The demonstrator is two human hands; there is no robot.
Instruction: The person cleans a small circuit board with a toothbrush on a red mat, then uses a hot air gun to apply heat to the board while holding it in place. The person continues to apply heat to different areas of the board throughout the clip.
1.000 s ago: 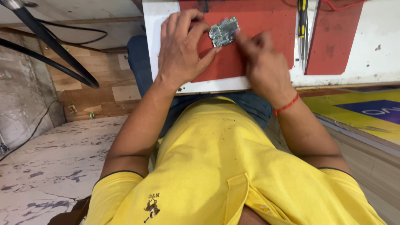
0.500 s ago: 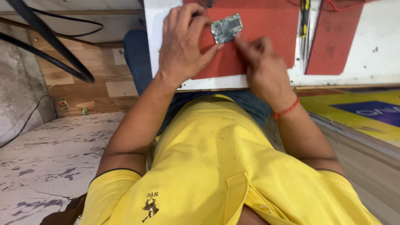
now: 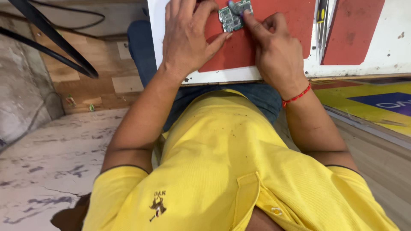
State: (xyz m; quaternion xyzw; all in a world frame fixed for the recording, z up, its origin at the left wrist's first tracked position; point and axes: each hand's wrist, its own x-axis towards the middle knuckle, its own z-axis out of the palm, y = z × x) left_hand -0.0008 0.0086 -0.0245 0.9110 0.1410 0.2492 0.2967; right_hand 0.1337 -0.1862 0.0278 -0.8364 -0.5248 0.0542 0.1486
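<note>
Red mat (image 3: 248, 47) | circuit board (image 3: 233, 16) flat | left hand (image 3: 188, 38) fingers steady its edge | right hand (image 3: 274, 47) fingers press it

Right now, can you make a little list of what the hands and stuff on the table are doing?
left hand: rests flat on the red mat, beside the circuit board
right hand: fingertip presses on the circuit board
circuit board: small, green, lies on the red mat
table: white, worn
tools: lie between two red mats
wrist: red thread band
</note>
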